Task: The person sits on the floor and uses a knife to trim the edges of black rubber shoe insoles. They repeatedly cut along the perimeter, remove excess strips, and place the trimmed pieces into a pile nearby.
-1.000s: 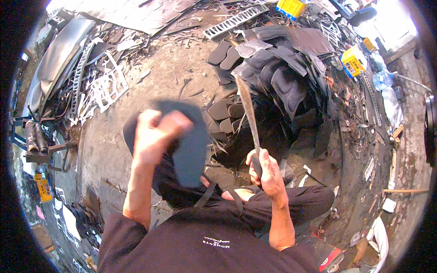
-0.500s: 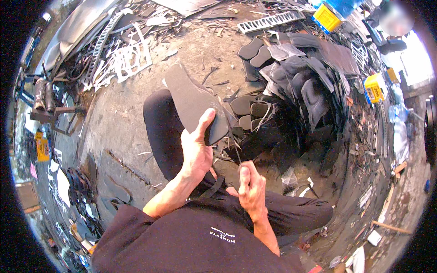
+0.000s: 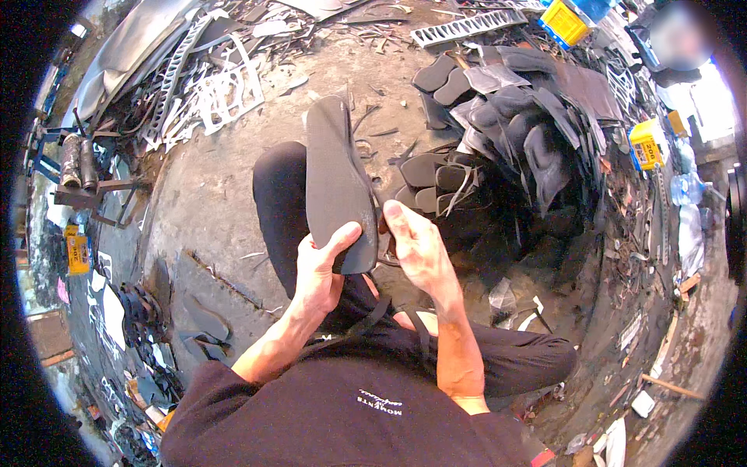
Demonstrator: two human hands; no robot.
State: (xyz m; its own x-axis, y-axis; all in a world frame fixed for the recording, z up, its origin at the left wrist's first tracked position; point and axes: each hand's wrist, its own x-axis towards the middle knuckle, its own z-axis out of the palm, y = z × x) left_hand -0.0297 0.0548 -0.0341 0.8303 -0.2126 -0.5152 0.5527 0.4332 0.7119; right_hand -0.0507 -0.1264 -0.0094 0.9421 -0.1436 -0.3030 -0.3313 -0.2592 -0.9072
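A dark grey shoe sole (image 3: 331, 171) stands almost upright above my bent knee. My left hand (image 3: 317, 272) grips its lower end, the thumb lying on the flat face. Close against the lower right edge of the sole is my right hand (image 3: 420, 251), its thumb and fingers pinched together. What sits in that pinch is mostly hidden. Beyond my right hand, a few loose soles (image 3: 424, 170) lie on the ground beside a large heap of dark soles (image 3: 537, 140).
White cut-out sheet scraps (image 3: 222, 89) lie at far left, a slotted grey strip (image 3: 467, 29) at the back. Yellow containers (image 3: 564, 23) stand at the far right, where a person (image 3: 661, 66) is partly visible. A metal stand (image 3: 82, 187) is at left.
The sole has turned more upright. My right hand has moved up from below, where it held a thin dark strip away from the sole, to the sole's lower right edge.
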